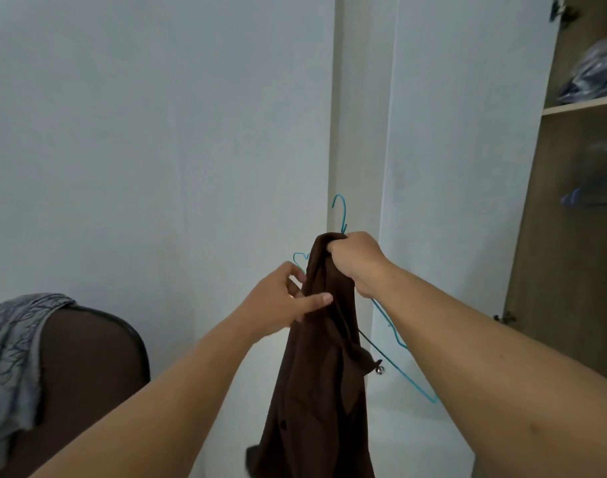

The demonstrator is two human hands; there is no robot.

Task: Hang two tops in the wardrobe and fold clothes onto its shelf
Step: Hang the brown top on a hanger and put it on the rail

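Observation:
A dark brown top hangs in front of me in the middle of the view, bunched at its upper end. My right hand grips that bunched upper end together with a teal wire hanger, whose hook sticks up above the fist and whose lower arm slants down to the right. My left hand pinches the top's left edge just below, thumb across the cloth. The open wardrobe stands at the right edge, its white door swung toward me.
A dark chair back at the lower left carries a grey garment draped over it. On the wardrobe's upper shelf lies a bluish bundle. A blue hanger hangs inside. A white wall fills the left.

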